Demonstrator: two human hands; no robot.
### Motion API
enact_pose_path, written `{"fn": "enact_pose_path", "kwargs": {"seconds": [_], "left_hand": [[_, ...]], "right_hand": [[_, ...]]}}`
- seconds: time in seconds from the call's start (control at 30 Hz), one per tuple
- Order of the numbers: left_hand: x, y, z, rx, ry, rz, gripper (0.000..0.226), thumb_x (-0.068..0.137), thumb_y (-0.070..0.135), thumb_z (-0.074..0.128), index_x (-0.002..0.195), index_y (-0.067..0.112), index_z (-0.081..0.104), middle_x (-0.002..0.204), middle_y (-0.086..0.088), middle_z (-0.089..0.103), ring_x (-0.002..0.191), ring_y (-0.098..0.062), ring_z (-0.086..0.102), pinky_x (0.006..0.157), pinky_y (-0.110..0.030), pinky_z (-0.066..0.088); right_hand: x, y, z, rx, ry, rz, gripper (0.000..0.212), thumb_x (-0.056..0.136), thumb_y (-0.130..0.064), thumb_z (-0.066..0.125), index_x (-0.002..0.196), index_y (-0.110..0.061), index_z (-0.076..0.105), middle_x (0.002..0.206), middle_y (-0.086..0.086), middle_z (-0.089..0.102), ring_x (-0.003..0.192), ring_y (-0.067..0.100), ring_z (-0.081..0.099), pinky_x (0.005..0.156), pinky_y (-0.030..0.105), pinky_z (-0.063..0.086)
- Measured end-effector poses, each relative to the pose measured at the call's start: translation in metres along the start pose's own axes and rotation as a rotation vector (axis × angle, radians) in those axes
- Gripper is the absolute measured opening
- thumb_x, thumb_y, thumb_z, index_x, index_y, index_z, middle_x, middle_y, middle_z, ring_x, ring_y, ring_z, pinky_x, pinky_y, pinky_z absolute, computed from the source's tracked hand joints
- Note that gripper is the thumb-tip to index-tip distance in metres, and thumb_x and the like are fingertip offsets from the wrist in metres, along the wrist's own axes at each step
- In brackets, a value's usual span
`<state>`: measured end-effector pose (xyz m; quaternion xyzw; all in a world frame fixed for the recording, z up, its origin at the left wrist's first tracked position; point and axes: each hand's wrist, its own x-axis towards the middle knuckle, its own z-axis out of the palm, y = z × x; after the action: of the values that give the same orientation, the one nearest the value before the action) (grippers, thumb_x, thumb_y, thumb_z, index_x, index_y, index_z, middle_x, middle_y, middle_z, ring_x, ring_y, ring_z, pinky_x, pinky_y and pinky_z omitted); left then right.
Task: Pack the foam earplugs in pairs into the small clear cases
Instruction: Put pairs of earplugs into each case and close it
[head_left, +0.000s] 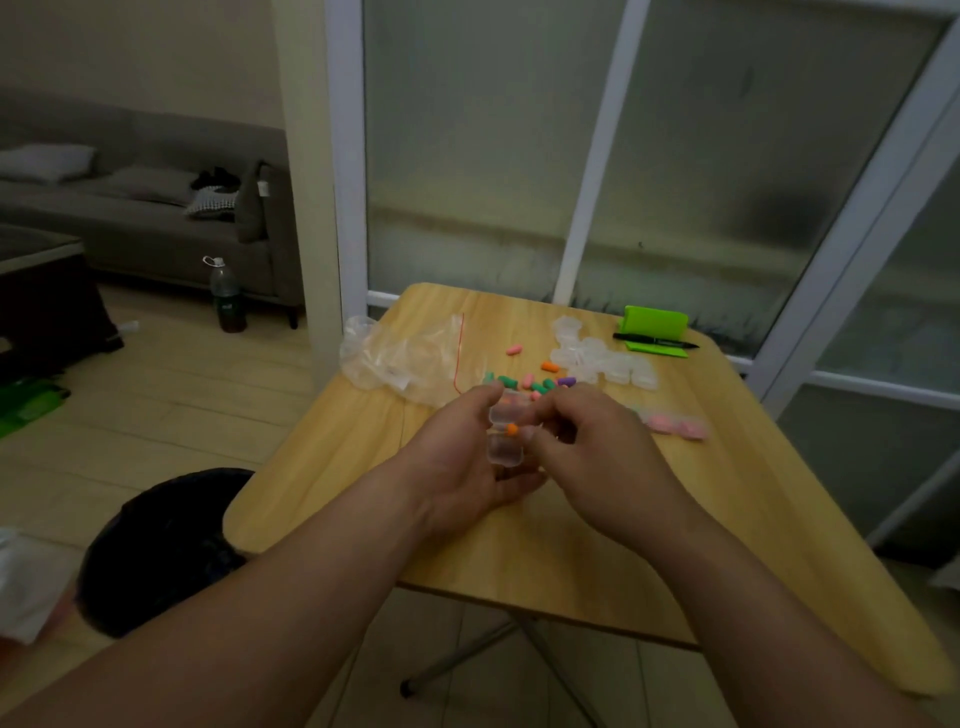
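Observation:
My left hand (470, 457) holds a small clear case (505, 434) hinged open above the wooden table (597, 530). An orange earplug (512, 429) sits at the case's middle, pinched by the fingertips of my right hand (587, 447). Behind my hands lie several loose earplugs (537, 383) in green, pink, orange and purple, with one pink earplug (514, 349) lying apart farther back. A heap of empty clear cases (602, 358) stands at the back right. Cases filled with pink earplugs (675, 426) lie right of my right hand.
A crumpled clear plastic bag (405, 358) with a red zip strip lies at the table's back left. A green box (655, 325) with a black pen (655, 341) sits at the far right corner. A black stool (166, 545) stands left of the table.

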<state>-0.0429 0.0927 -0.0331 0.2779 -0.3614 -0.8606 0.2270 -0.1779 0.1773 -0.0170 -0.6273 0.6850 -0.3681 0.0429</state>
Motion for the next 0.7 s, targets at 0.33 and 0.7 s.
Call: {"fn": "enact_pose_path", "kwargs": {"seconds": [0.33, 0.7], "left_hand": [[0.002, 0.003, -0.005, -0.015, 0.024, 0.009, 0.060, 0.107, 0.052, 0.038, 0.142, 0.010, 0.063, 0.130, -0.022, 0.064, 0.102, -0.024, 0.066, 0.098, -0.040, 0.052], [-0.005, 0.011, -0.018, -0.052, 0.028, -0.019, 0.057, 0.107, 0.052, 0.038, 0.134, 0.010, 0.066, 0.150, -0.026, 0.053, 0.146, -0.038, 0.046, 0.125, -0.053, 0.028]], "right_hand": [[-0.001, -0.001, 0.018, -0.088, -0.048, -0.042, 0.005, 0.093, -0.029, 0.075, 0.094, -0.031, 0.072, 0.090, -0.014, 0.055, 0.083, 0.003, 0.053, 0.069, 0.027, 0.041], [0.000, -0.011, 0.028, -0.096, -0.082, -0.078, 0.007, 0.092, -0.028, 0.073, 0.094, -0.033, 0.070, 0.094, -0.010, 0.055, 0.085, 0.006, 0.054, 0.070, 0.027, 0.045]]}}
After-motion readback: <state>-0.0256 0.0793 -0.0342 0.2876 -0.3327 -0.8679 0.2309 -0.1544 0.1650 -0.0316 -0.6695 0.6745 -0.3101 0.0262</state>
